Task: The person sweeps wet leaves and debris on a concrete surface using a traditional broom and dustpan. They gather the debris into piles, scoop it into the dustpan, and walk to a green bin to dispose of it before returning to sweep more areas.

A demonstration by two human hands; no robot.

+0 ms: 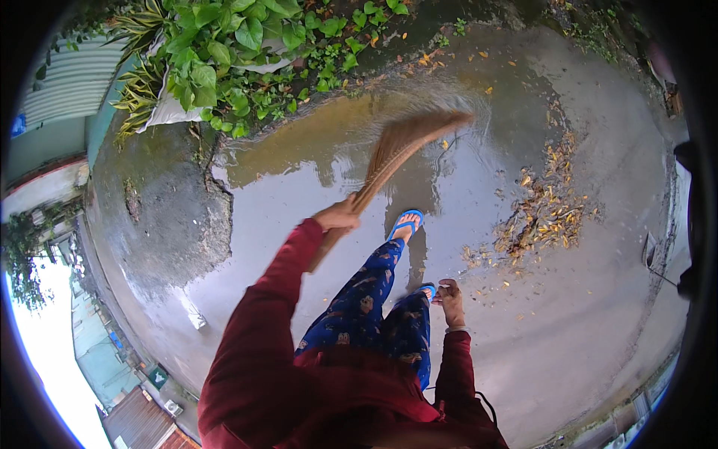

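— Where's the broom (396, 153)?
— Gripped in the left hand (338, 217), its bristles over the puddle (314, 165), near the plants (224, 60).
— And the right hand (450, 299)?
— Loosely curled, holding nothing, on the puddle's near side; dry leaves (542, 213) lie to the puddle's right.

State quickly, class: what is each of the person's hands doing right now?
Left hand: closed around the handle of the grass broom.
Right hand: holding nothing, fingers loosely curled, hanging beside the leg.

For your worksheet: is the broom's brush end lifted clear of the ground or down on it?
Down: the broom bristle tip meets the puddle, blurred, gripped by the left hand.
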